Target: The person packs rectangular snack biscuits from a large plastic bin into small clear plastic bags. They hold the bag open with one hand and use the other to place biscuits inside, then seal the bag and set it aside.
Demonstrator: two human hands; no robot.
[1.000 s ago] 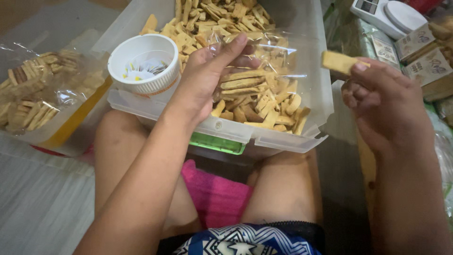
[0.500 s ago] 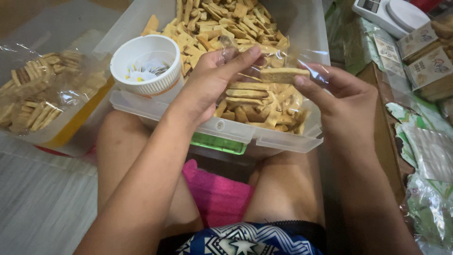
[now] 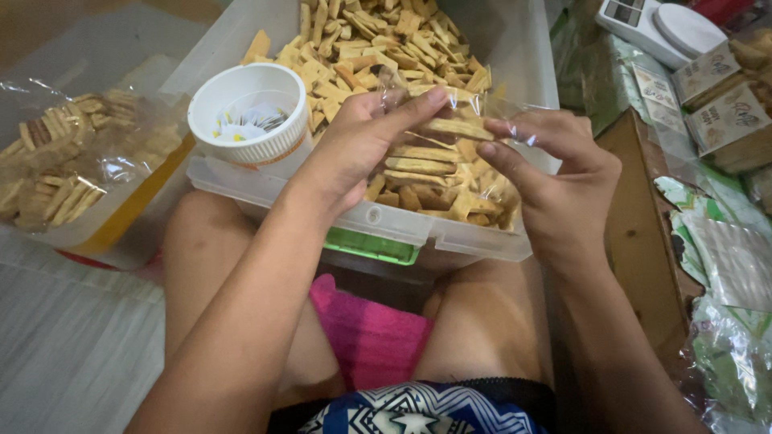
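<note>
A: So what packaging have we got here? We're holding a clear plastic bag (image 3: 450, 173) half full of tan biscuit sticks, pinched between both hands.

B: Yep, and far off our left hand sit more clear bags (image 3: 68, 157), already filled. Past our right hand we've got small beige cardboard boxes (image 3: 720, 104), a white scale with a little grey screen (image 3: 623, 11), and green-and-white wrappers (image 3: 728, 257) lower down.

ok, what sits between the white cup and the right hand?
In the head view, the left hand lies between the white cup and the right hand, pinching the clear bag of biscuit sticks over the plastic bin.
</note>
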